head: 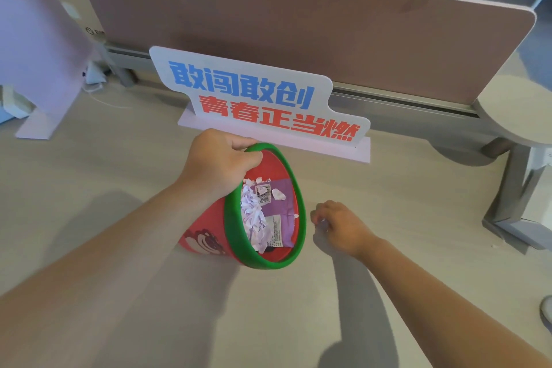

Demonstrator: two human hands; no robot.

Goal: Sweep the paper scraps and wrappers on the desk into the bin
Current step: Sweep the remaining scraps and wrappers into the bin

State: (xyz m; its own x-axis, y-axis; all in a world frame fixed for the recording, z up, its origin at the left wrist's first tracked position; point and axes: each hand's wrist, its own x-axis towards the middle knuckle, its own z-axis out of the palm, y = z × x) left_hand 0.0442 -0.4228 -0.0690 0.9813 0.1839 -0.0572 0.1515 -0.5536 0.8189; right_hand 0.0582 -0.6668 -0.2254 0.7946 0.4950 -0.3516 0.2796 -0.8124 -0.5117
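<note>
The left hand point(221, 163) grips the tipped red bin's point(206, 236) green rim at frame centre; the right hand point(343, 225), loosely curled, seemingly rakes last scraps point(321, 222) binward. Next, probably: nudge them over the lip.

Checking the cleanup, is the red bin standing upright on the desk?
No, the left hand tips the red bin sideways, opening toward the right hand.

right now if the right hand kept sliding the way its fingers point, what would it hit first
Most likely the green rim of the tilted red bin, which the left hand holds; the right hand points at its mouth, though depth is unclear.
</note>
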